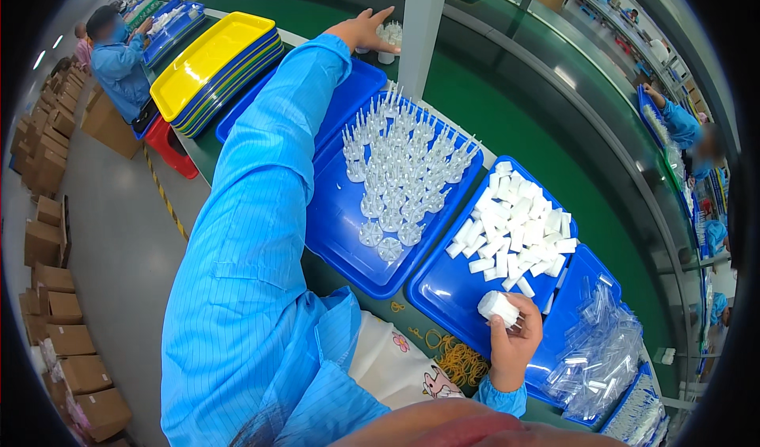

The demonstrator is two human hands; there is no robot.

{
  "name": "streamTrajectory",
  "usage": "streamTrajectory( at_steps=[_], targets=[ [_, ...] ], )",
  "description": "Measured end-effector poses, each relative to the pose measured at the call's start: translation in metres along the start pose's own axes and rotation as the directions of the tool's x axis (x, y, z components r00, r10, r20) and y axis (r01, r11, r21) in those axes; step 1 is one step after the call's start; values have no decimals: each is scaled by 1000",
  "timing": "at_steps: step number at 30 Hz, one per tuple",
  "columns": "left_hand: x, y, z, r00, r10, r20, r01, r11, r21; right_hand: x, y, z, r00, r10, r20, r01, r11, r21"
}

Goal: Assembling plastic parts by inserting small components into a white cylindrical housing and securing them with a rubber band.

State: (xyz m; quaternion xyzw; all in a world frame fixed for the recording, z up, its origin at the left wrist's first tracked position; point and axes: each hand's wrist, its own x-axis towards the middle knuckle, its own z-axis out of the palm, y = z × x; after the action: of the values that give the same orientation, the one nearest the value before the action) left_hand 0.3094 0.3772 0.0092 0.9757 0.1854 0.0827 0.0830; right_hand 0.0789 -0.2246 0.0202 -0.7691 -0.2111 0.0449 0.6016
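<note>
My left hand (364,32) reaches far out past the blue trays, fingers spread, beside a small group of white bundled pieces (389,37) on the green belt. Whether it touches them I cannot tell. In my right hand (516,342), near the front, is a bundle of short white cylinders (497,308) with thin clear prongs sticking out below. That hand is above the near edge of a blue tray (443,282) heaped with loose white cylinders (518,225). To its left, another blue tray (340,233) carries rows of clear round-based parts with upright spikes (400,170).
A grey post (425,35) rises right beside my left hand. Stacked yellow and blue trays (210,59) stand far left. Clear plastic pieces (598,344) lie at the right, and yellow rubber bands (461,361) near my lap. Co-workers (119,71) sit along the line.
</note>
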Motion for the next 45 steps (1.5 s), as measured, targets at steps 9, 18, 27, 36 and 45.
streamTrajectory(
  at_steps=[9,18,27,36,45],
  targets=[
    [-41,-40,-12,992,-119,-30,104,947,-305,0,3,2,999,-35,29,35,999,22],
    [-27,-40,-4,959,-273,-76,237,920,-313,0,3,3,999,-28,16,28,1000,0],
    [-47,-29,-30,922,-380,-70,374,923,-87,-1,-4,1,1000,8,1,-8,1000,-11],
    [-191,-7,-99,841,-268,-470,4,872,-490,-4,-11,5,999,-29,-30,31,996,84],
    [-407,170,-97,928,339,-155,-320,513,-796,-14,-30,12,913,-406,32,408,912,-55]
  ],
)
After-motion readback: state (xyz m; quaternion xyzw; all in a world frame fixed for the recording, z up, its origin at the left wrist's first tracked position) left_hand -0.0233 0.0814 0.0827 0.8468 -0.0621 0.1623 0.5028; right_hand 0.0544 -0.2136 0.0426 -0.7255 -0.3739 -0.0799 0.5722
